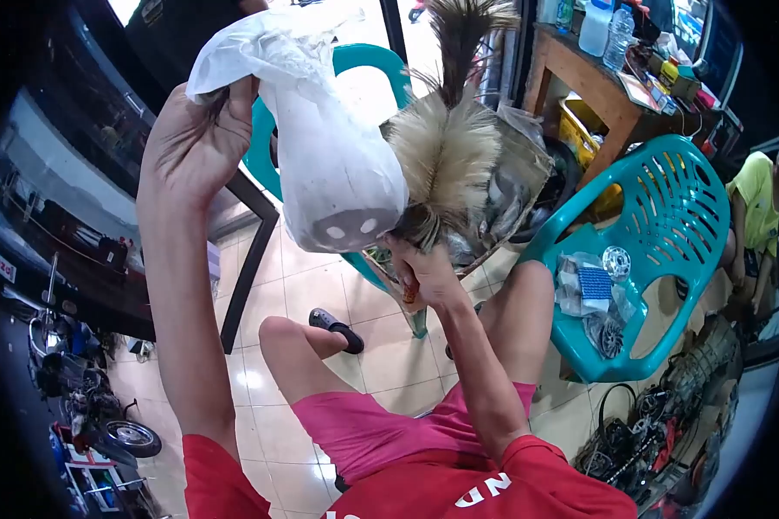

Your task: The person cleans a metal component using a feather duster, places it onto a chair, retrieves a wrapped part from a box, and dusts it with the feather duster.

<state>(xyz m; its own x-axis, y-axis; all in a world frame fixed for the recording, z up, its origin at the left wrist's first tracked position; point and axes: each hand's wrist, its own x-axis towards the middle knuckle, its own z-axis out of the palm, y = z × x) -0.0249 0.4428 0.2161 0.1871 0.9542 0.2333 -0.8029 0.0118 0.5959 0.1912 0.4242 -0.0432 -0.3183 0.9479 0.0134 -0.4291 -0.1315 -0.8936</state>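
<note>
My left hand (201, 143) is raised, its fingers closed on the gathered top of a white plastic bag (325, 143). The bag hangs down around a bulky thing whose shape I cannot make out; its underside is dark with two pale round spots. Just below and right of the bag, my right hand (426, 275) is wrapped around the handle of a feather duster (448, 143). The duster's brown and cream feathers point up and away from me, close beside the bag's lower right side.
Right of my knee, a green plastic chair (653, 233) bears plastic-wrapped parts (584, 290). An open cardboard box (528, 177) stands behind the duster. A wooden table (580, 65) with bottles is beyond. Lower right lies a heap of parts (658, 441); a person (753, 208) sits at far right.
</note>
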